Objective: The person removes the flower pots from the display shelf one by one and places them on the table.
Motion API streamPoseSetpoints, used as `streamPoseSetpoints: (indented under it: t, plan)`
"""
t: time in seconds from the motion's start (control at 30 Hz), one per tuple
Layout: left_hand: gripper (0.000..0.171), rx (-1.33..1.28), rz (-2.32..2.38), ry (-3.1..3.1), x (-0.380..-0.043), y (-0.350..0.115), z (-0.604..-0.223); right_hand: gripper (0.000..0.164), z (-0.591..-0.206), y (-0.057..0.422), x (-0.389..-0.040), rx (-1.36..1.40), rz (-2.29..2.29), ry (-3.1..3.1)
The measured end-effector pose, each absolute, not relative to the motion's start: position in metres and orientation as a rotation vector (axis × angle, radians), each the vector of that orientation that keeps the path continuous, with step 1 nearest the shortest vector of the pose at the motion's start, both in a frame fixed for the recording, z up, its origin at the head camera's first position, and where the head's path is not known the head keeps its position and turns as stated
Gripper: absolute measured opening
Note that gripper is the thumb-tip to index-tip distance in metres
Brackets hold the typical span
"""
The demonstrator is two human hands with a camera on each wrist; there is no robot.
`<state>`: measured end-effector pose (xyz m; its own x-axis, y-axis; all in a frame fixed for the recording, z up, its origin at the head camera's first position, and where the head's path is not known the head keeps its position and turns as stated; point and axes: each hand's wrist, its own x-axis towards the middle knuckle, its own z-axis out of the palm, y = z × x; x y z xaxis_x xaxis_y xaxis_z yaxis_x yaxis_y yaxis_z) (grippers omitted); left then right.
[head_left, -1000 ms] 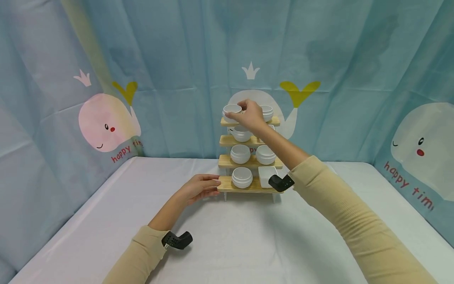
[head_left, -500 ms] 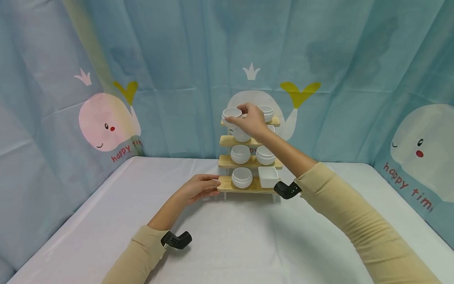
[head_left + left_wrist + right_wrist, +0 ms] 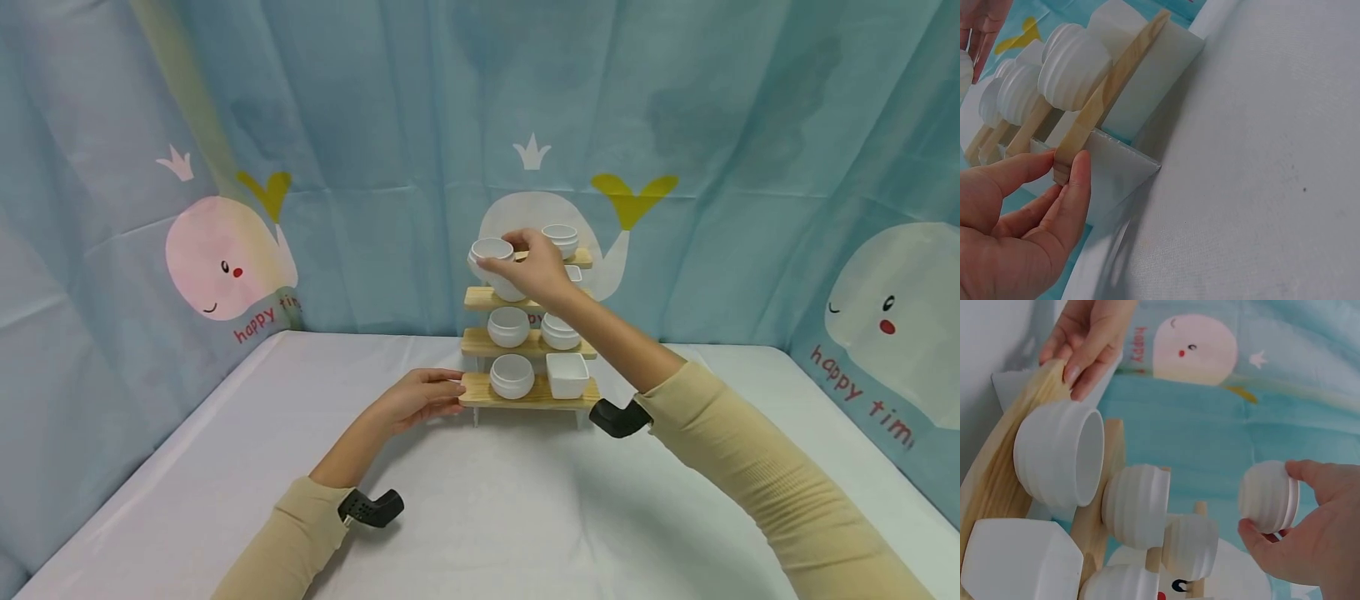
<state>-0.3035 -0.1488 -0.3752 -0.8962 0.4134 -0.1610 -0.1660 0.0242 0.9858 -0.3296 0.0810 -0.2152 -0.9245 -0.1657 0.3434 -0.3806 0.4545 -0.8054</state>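
A small white ridged bowl (image 3: pixel 1265 496) is pinched between the thumb and fingers of my right hand (image 3: pixel 538 268). In the right wrist view it hangs apart from the shelves, with air around it. My left hand (image 3: pixel 417 400) pinches the left end of the bottom board of a tiered wooden stand (image 3: pixel 471 385), thumb above and fingers below, as the left wrist view shows. On the lower boards sit a round white bowl (image 3: pixel 512 377), a square white bowl (image 3: pixel 567 375) and several more. Another round bowl (image 3: pixel 560 238) stands at the top right. My right hand covers part of the upper tiers.
The stand rests on a white cloth-covered table (image 3: pixel 480 517), near its back edge. Behind it hangs a blue curtain (image 3: pixel 390 167) printed with whales. A black wrist camera (image 3: pixel 618 418) on the right sleeve comes close to the stand's lower right corner.
My right hand has brought the bowl from over the top board slightly down and toward me, now in front of the upper tiers. The left hand keeps its hold on the bottom board.
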Motion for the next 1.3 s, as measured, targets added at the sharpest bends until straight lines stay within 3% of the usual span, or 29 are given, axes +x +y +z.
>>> streamPoseSetpoints:
  t: [1.3]
  plan:
    - [0.05,0.23,1.938,1.883,-0.308,-0.148,-0.377,0.061,-0.243,0.1,-0.298,0.536,1.529,-2.473]
